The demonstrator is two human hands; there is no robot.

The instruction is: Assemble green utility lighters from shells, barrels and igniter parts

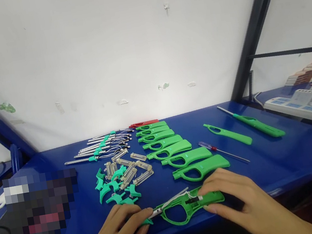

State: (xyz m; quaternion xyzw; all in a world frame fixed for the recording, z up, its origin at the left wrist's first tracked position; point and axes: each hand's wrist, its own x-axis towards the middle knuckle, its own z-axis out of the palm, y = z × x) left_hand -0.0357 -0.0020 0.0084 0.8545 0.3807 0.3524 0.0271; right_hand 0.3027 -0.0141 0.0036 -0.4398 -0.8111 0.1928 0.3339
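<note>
Near the table's front edge lies an open green lighter shell half (181, 219), its hollow side up. My left hand (125, 222) pinches a metal lighter tube (157, 211) at the shell's narrow end; a teal piece (146, 222) shows under the fingers. White wires run from the tube to a black igniter (193, 199), which lies in the handle. My right hand (234, 193) grips the shell's wide end, thumb below and fingers above, close to the igniter. The far end of the tube is hidden by my left hand.
Behind the shell stand rows of green shell halves (202, 168), teal triggers (116, 198), clear fuel tanks (138, 157) and metal tubes with wires (84, 160). A screwdriver (213, 148), a loose shell half (231, 134) and a whole lighter (261, 126) lie right. A power strip (300, 106) is beyond.
</note>
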